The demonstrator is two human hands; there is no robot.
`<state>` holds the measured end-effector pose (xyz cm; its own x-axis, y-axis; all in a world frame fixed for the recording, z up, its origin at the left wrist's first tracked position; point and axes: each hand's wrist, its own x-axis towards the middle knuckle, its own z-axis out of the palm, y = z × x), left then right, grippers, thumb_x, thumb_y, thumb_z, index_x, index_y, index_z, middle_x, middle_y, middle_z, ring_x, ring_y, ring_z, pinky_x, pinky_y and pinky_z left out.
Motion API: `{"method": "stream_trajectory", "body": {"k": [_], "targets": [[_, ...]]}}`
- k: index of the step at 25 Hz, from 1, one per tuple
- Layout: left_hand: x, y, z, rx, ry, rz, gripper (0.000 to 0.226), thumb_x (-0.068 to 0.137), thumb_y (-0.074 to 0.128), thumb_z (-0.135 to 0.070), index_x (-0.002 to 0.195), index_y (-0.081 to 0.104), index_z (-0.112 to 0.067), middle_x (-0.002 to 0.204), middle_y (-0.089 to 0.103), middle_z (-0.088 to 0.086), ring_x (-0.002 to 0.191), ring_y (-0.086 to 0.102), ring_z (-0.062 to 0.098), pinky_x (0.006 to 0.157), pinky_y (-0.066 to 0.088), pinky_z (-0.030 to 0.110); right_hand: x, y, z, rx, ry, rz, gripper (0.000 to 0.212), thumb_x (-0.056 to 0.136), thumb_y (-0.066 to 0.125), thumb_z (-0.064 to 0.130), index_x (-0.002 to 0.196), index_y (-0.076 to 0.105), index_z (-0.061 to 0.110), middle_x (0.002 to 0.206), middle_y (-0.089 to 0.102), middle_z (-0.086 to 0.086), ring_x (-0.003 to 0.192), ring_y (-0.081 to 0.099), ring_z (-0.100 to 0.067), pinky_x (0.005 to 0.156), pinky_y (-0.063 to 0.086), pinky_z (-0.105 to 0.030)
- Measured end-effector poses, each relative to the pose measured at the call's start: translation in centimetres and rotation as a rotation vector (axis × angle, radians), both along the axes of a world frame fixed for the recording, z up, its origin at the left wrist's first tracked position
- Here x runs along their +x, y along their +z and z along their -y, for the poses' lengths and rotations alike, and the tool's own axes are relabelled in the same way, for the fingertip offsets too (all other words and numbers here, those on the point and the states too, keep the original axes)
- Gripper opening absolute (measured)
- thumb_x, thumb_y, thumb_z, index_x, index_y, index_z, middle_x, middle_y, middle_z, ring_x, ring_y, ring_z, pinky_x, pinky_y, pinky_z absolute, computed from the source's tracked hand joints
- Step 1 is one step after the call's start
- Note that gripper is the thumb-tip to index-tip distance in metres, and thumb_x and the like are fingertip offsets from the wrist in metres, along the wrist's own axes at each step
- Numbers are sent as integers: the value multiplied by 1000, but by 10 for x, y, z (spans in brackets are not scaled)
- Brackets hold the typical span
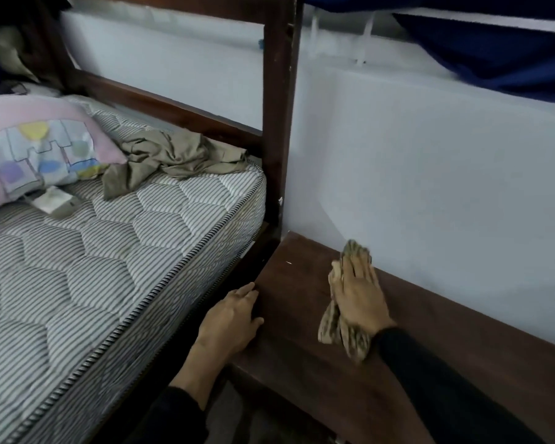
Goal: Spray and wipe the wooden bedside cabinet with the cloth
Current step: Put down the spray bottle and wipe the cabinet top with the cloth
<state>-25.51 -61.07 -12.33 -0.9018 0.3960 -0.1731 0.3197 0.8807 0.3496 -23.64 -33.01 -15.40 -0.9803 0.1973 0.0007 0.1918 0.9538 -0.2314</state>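
Dark wood fills the lower right: the bedside cabinet (302,363) stands against a pale wall (430,187), just beside the bed. On its top, near the wall, lies a patterned cloth (337,331), bunched lengthwise. The right hand (359,293) presses flat on the cloth, fingers straight and together, gripping nothing. The left hand (228,322) rests against the cabinet's left edge, fingers loosely extended, holding nothing. Leftward, a striped mattress (109,245) carries a crumpled beige garment (173,155) and a pink pillow (29,149).
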Motion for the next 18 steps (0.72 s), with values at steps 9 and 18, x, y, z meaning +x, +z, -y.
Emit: {"method": "stream_trajectory", "body": {"k": [9, 18], "targets": [[2, 6, 47, 62, 153, -50, 47, 94, 51, -20, 141, 48, -18, 147, 50, 2, 130, 51, 26, 100, 47, 44, -35, 3, 113, -17, 176, 18, 62, 107, 23, 36, 160, 18, 4, 169, 14, -14, 157, 8, -30, 128, 3, -44], [10, 0, -27, 92, -7, -112, 42, 92, 55, -12, 133, 56, -3, 143, 52, 18, 133, 49, 34, 108, 42, 49, 86, 5, 112, -114, 70, -101, 53, 108, 28, 33, 155, 36, 9, 165, 29, -11, 154, 21, -27, 126, 16, -44]]}}
